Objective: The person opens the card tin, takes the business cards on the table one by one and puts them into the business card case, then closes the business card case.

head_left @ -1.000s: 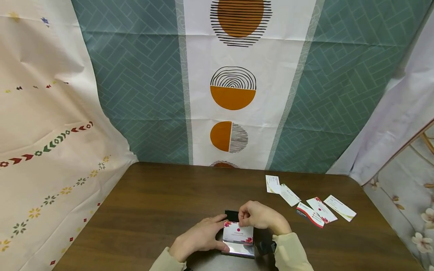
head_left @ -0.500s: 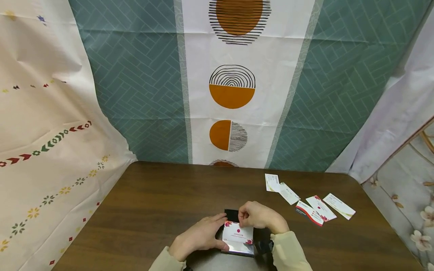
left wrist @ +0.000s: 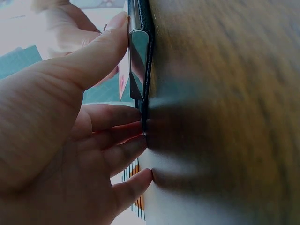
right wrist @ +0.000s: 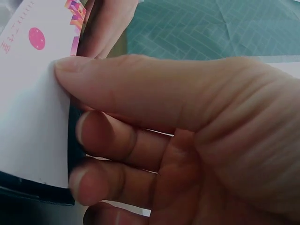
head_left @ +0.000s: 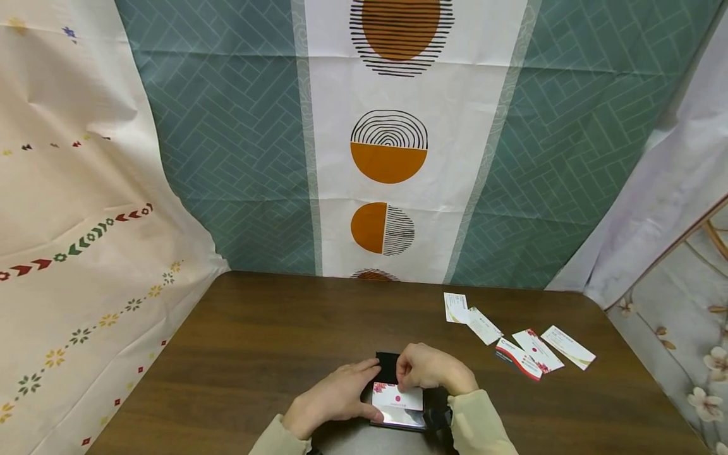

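A white business card (head_left: 392, 398) with red flowers and a red dot lies over an opened card case (head_left: 405, 418) with a shiny metal body and a black flap (head_left: 387, 366). My right hand (head_left: 430, 370) pinches the card's far edge; in the right wrist view the thumb (right wrist: 117, 84) lies on its face and the sheet bows. My left hand (head_left: 335, 392) steadies the case from the left, fingers spread. In the left wrist view its thumb (left wrist: 105, 51) presses near the metal rim, while fingertips (left wrist: 136, 180) rest along the flap and tabletop.
Several business cards lie on the right of the brown table (head_left: 273, 328): one upright white card (head_left: 455, 308), a tilted card (head_left: 484, 325), a red-and-blue one (head_left: 519, 359), a flowered one (head_left: 537, 351) and another white one (head_left: 569, 347). Patterned cloth (head_left: 256, 158) hangs behind.
My right hand has moved slightly toward me, sliding the card lower over the case, so more black flap shows. My left hand stays in place.
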`<state>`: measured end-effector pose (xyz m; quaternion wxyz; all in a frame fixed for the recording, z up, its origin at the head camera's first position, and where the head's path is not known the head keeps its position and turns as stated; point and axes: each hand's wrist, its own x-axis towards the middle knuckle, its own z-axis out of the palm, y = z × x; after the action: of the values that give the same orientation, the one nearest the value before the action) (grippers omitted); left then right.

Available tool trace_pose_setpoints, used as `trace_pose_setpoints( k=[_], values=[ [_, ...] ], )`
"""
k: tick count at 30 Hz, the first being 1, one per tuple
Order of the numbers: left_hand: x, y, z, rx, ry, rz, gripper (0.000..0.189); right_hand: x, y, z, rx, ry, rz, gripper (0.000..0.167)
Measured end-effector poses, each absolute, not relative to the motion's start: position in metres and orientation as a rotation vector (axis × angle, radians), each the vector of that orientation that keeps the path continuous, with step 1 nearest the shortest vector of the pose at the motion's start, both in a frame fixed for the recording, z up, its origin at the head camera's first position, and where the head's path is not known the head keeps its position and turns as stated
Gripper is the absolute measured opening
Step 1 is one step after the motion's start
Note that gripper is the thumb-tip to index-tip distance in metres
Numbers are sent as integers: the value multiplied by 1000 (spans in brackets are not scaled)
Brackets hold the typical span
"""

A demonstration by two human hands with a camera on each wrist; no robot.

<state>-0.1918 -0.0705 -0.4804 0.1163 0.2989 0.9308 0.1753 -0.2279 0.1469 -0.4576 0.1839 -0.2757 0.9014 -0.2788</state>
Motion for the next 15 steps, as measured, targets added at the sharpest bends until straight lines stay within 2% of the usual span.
trace_pose_setpoints(
  k=[15],
  values=[
    [-191, -70, -483, 891, 2741, 471, 87, -223, 145, -459, -713, 2489, -839, 18]
  ],
)
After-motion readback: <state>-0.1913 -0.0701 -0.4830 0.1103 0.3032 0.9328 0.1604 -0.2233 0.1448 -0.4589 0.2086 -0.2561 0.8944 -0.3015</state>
